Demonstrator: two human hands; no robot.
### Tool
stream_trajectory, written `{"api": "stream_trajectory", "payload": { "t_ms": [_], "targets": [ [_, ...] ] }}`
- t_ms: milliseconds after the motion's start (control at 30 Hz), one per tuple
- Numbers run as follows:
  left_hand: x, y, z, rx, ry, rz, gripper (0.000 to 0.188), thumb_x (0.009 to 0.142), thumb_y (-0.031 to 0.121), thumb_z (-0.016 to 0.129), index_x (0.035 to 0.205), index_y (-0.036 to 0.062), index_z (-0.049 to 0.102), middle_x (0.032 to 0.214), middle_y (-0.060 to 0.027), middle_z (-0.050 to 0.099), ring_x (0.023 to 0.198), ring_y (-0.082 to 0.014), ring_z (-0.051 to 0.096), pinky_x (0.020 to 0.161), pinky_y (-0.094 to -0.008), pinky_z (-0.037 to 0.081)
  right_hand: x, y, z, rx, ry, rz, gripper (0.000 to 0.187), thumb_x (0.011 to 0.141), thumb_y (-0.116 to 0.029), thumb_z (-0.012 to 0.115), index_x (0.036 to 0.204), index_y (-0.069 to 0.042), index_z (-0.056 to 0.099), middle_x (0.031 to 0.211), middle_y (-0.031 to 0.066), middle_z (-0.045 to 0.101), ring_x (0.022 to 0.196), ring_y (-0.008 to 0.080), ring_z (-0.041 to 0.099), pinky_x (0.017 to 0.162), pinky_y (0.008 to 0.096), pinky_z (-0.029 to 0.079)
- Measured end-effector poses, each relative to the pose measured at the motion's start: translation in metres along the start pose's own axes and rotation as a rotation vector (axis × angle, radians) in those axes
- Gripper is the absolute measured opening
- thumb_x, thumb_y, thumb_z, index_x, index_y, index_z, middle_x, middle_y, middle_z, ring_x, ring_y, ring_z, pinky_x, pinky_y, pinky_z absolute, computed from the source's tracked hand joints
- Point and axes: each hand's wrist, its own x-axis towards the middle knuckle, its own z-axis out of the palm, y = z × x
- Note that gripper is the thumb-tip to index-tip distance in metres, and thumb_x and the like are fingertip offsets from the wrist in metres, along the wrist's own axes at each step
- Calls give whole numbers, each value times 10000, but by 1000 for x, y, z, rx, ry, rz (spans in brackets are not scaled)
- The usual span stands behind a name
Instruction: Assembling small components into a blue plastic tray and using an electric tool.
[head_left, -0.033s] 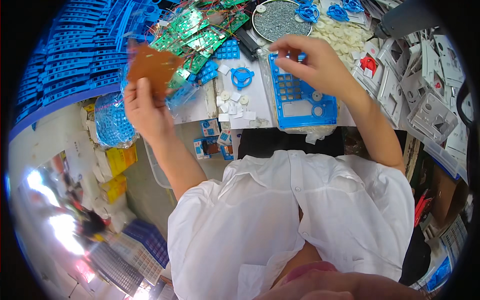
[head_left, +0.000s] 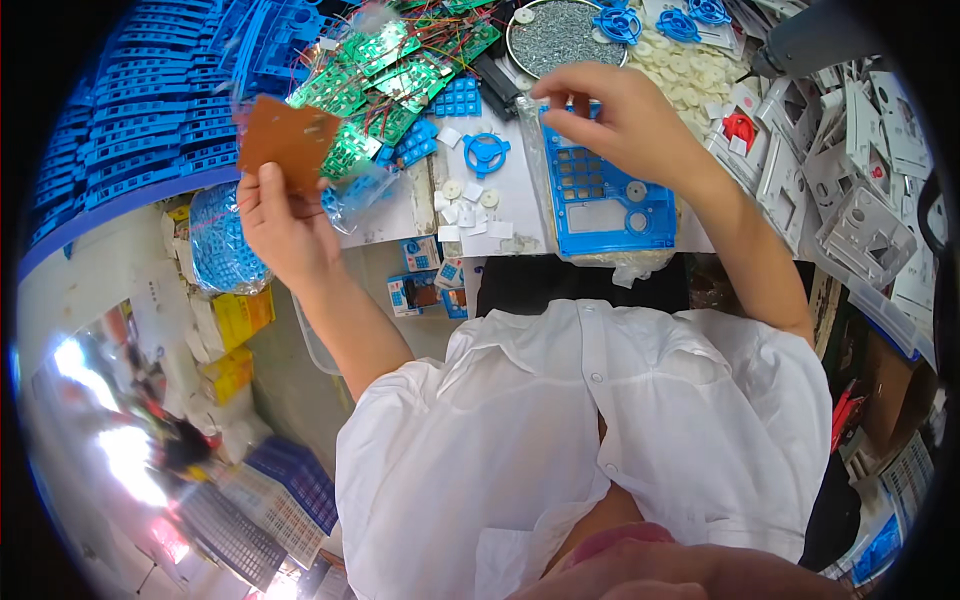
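Observation:
My left hand (head_left: 283, 225) grips a flat brown circuit board (head_left: 288, 143) by its lower edge, thumb across the front. The board is raised in front of the heap of green circuit boards (head_left: 385, 50). Over the top of a blue plastic panel (head_left: 598, 243) hovers my right hand (head_left: 612, 115), its thumb and forefinger apart and nothing visible between them. The panel lies on plastic wrap and has a grid of square keys, a rectangular window and a small white disc. Part of its upper end is hidden by that hand.
Left of the panel lie a blue ring (head_left: 486, 155) and white square pads (head_left: 473, 216). A round tray of small metal parts (head_left: 566, 40) stands behind. Grey tool (head_left: 815, 40) and grey-white housings (head_left: 868, 235) are on the right; stacked blue shells (head_left: 140, 100) fill the left.
My left hand has moved slightly left with the brown board, which now shows a broader face. The right hand has barely shifted above the blue panel.

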Motion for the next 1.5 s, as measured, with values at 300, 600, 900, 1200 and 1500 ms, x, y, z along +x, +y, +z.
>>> {"api": "stream_trajectory", "payload": {
  "t_ms": [300,600,900,1200,1500],
  "targets": [
    [-7,-17,-20,-64,5,-104,192,1046,158,588,1208,56,589,1110,-95,717,880,-181,722,713,-325,624,97,14,89,-934,1,-223,173,749,-182,780,902,-104,760,1068,49,668,1144,261,588,864,431,515],
    [18,-4,3,721,132,84,445,1017,153,643,1385,-60,511,1134,-177,678,977,-217,689,823,-359,606,88,34,82,-500,79,-276,299,767,-150,767,1053,-100,697,998,74,688,1041,278,638,805,404,517],
    [-61,-39,78,-134,-442,-659,545,1020,173,635,1471,-21,399,1172,-164,654,946,-219,696,720,-369,630,8,-11,43,-256,330,-502,278,714,-11,715,967,-107,649,838,78,623,800,326,623,686,419,518],
    [-90,-63,108,-288,-526,-716,654,964,29,669,1509,18,307,1220,-174,648,1030,-239,709,780,-367,637,-51,1,13,-86,286,-358,365,698,-8,739,1044,-94,660,966,82,653,848,266,639,696,363,530],
    [-101,-61,109,179,-671,-303,727,917,-51,693,1524,31,303,1204,-137,630,928,-142,665,771,-244,547,-50,8,-18,266,-100,160,374,893,-124,761,1262,-88,719,1073,16,720,845,71,601,700,238,500]
  ]
}}
